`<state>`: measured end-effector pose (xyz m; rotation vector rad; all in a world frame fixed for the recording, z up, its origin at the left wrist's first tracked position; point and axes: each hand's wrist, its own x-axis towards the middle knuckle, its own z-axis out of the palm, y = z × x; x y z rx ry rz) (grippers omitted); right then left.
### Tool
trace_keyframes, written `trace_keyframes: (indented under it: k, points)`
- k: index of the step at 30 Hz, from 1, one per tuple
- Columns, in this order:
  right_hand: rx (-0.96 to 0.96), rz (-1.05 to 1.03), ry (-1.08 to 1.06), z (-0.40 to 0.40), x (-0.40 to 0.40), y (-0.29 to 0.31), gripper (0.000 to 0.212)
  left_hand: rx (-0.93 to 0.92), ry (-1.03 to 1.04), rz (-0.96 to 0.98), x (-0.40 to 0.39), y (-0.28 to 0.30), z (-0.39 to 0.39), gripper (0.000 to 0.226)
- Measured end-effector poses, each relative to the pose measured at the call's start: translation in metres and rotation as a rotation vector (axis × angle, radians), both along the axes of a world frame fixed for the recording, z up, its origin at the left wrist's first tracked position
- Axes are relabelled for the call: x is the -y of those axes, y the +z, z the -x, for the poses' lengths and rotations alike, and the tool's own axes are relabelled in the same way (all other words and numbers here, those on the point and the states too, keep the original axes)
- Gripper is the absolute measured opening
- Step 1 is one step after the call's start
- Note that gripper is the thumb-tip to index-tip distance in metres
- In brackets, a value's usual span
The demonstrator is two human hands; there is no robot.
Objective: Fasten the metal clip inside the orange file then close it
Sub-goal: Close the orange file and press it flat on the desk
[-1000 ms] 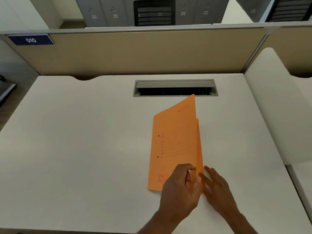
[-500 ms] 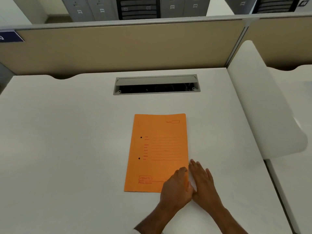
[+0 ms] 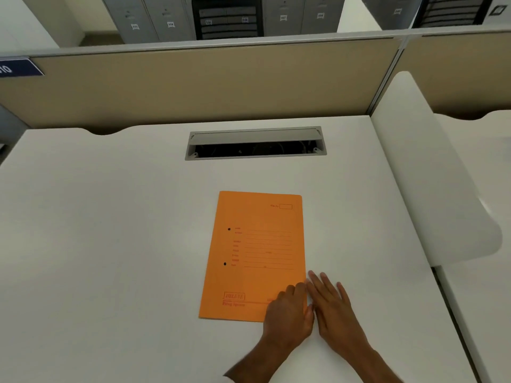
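Observation:
The orange file (image 3: 254,252) lies closed and flat on the white desk (image 3: 110,244), front cover up, with printed lines and two black dots near its left edge. The metal clip is hidden inside. My left hand (image 3: 287,313) rests palm down on the file's lower right corner, fingers together at the right edge, gripping nothing that I can see. My right hand (image 3: 331,308) lies flat on the desk just right of that edge, fingers spread, touching the left hand.
A grey cable slot (image 3: 255,143) is set into the desk behind the file. A beige partition (image 3: 207,84) stands at the back. A white rounded divider (image 3: 431,194) borders the desk on the right.
The raised front cover came down and the file now lies closed. My left hand went from holding the cover to resting on it. The camera shifted slightly.

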<state>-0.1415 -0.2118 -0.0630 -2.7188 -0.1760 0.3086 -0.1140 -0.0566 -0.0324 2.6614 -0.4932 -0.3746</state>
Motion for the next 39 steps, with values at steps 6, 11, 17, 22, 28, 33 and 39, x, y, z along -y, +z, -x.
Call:
trace_keyframes:
  k: [6,11,17,22,28,33,39]
  points:
    - [-0.015,0.085,0.067,-0.007,-0.016,0.004,0.066,0.174,0.0,-0.088,-0.043,-0.006,-0.008,0.038]
    - [-0.048,0.163,0.133,-0.014,-0.039,0.01,0.075,0.033,0.069,-0.215,-0.093,-0.008,-0.008,0.069]
    - [-0.037,0.253,0.167,-0.038,-0.101,0.016,0.075,-0.078,0.121,-0.182,-0.158,-0.003,-0.023,0.074]
    - [0.007,0.261,0.172,-0.06,-0.161,0.013,0.077,-0.066,0.123,-0.198,-0.218,-0.002,-0.046,0.073]
    - [0.05,0.343,0.158,-0.1,-0.237,0.016,0.074,-0.015,0.122,-0.233,-0.291,-0.011,-0.084,0.074]
    - [0.055,0.339,0.144,-0.132,-0.29,0.017,0.078,-0.018,0.129,-0.229,-0.345,-0.022,-0.113,0.075]
    - [0.006,0.323,0.17,-0.171,-0.328,0.014,0.076,0.007,0.142,-0.22,-0.383,-0.028,-0.151,0.076]
